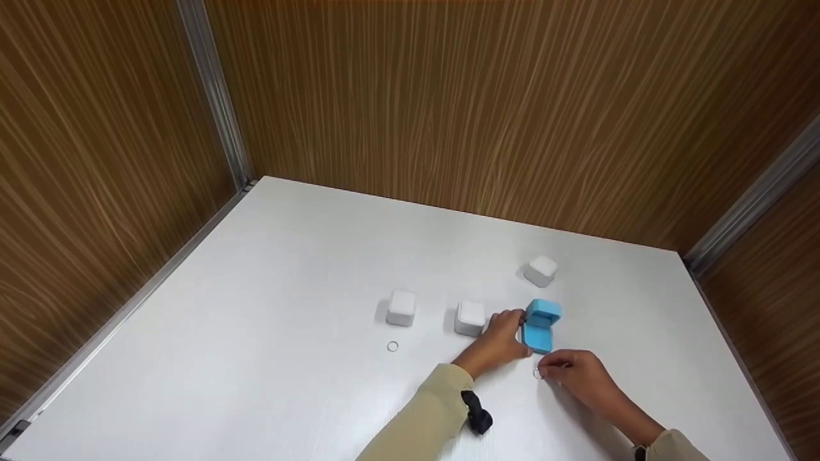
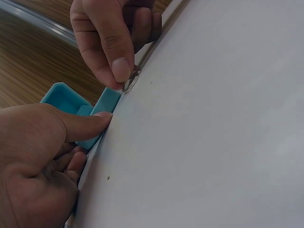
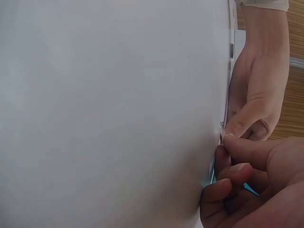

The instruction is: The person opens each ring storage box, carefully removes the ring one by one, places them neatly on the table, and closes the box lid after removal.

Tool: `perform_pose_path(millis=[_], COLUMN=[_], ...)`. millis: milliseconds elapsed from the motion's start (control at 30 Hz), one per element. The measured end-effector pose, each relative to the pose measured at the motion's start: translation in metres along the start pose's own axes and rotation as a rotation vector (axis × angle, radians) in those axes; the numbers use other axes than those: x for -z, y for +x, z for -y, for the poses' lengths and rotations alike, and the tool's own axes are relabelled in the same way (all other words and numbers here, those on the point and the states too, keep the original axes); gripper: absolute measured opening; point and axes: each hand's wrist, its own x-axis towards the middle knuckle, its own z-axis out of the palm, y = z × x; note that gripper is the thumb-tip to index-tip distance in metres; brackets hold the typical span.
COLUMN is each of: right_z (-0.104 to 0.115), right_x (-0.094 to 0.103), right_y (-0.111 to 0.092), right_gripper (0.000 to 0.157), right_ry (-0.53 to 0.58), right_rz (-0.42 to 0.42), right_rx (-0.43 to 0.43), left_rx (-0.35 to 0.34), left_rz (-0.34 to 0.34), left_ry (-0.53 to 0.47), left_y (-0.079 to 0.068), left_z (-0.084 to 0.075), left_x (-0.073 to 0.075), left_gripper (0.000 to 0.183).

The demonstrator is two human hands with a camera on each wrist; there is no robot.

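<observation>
A blue ring box (image 1: 538, 333) stands with its lid raised on the white table, right of centre in the head view. My left hand (image 1: 503, 339) grips its left side, the thumb at the front edge and the fingers toward the back. Just in front of the box, my right hand (image 1: 580, 376) pinches a thin silver ring (image 1: 537, 372) between thumb and forefinger. In the left wrist view the ring (image 2: 130, 83) shows at the fingertips, close over the table and near the blue box (image 2: 107, 100). Most of the box is hidden in the right wrist view.
White ring boxes stand on the table: one (image 1: 471, 318) just left of my left hand, another (image 1: 401, 308) farther left, and one (image 1: 541, 271) behind the blue box. A second ring (image 1: 393, 346) lies in front of the leftmost box. Wood-grain panels (image 1: 448, 109) enclose the table.
</observation>
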Motion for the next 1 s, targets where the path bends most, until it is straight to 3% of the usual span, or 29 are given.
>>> perform_pose_path(millis=[367,567,1000], right_z=[-0.002,0.0,0.012], right_x=[0.002,0.006,0.034], right_y=[0.0,0.003,0.014], right_gripper=[0.012,0.017,0.05], right_ry=[0.032,-0.008,0.026], right_rz=[-0.001,-0.039,-0.146], right_rx=[0.006,-0.01,-0.041], left_rx=[0.006,0.004,0.025], left_rz=[0.01,0.004,0.018], left_ry=[-0.019,-0.013,-0.021], left_y=[-0.002,-0.002,-0.002], left_z=[0.0,-0.001,-0.002], left_x=[0.001,0.0,0.001], left_gripper=[0.07,0.067,0.067])
